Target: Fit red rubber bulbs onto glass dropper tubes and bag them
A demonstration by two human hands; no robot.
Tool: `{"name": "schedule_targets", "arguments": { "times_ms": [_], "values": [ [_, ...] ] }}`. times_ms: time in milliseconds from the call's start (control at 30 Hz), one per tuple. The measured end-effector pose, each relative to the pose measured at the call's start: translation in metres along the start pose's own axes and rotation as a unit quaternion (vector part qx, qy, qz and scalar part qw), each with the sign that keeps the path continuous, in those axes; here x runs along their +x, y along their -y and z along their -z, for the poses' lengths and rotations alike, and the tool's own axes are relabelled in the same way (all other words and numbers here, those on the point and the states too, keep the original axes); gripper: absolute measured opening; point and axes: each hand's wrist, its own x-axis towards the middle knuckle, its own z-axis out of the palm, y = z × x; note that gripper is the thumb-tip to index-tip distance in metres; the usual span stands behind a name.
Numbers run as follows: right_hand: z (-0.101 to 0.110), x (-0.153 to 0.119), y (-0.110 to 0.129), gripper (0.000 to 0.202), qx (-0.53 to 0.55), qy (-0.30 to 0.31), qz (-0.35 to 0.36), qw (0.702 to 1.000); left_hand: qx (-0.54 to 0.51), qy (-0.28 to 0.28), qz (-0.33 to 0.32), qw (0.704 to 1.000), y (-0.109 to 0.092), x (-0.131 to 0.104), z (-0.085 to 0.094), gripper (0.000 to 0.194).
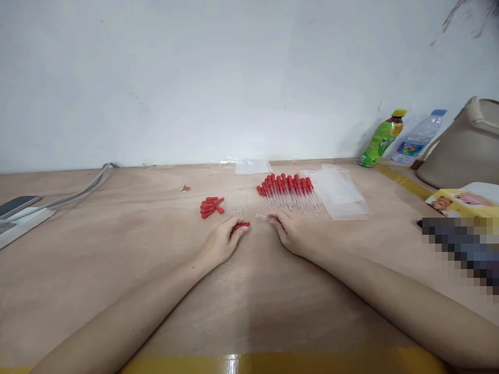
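Note:
Between the fingers of my left hand (pixel 226 238) is a red rubber dropper bulb (pixel 242 225), its end pointing right. My right hand (pixel 287 232) pinches a clear glass dropper tube (pixel 262 216), which points left toward the bulb; a gap separates the two. Beyond my left hand lies a small pile of loose red bulbs (pixel 209 206). Beside that pile, a row of clear tubes (pixel 236 202) rests on the table. Past my right hand, several droppers with red bulbs fitted on clear tubes (pixel 288 189) lie side by side.
Clear plastic bags (pixel 346 200) lie right of the droppers. A green drink bottle (pixel 380 140), a water bottle (pixel 419 137) and a beige bag (pixel 463 145) stand at the back right. On the left are a phone (pixel 17 205) and a grey cable (pixel 88 187).

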Motion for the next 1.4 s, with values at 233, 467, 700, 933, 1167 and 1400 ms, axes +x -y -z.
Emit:
{"name": "schedule_targets", "arguments": {
  "times_ms": [233, 467, 700, 933, 1167, 1400],
  "values": [
    [0.003, -0.001, 0.011, 0.020, 0.036, 0.019, 0.038, 0.998, -0.031, 0.015, 0.034, 0.999, 0.001, 0.000, -0.001, 0.020],
    [0.001, -0.002, 0.008, 0.019, 0.020, 0.034, 0.058, 0.998, -0.047, 0.007, 0.027, 0.998, 0.002, 0.000, -0.002, 0.018],
    [0.008, 0.002, 0.005, 0.019, 0.032, 0.083, 0.064, 0.994, -0.073, 0.053, 0.000, 0.996, 0.002, -0.002, -0.001, 0.017],
    [0.011, 0.001, 0.010, 0.020, -0.066, 0.090, 0.073, 0.991, -0.044, 0.075, -0.031, 0.996, 0.001, -0.003, -0.001, 0.019],
    [0.010, 0.000, 0.011, 0.020, -0.049, 0.064, 0.079, 0.994, -0.030, 0.034, -0.026, 0.999, 0.004, -0.003, -0.003, 0.017],
    [0.031, 0.007, 0.023, 0.009, -0.039, 0.103, 0.022, 0.994, -0.027, 0.004, -0.051, 0.998, 0.008, -0.001, 0.000, 0.016]
  ]
}}
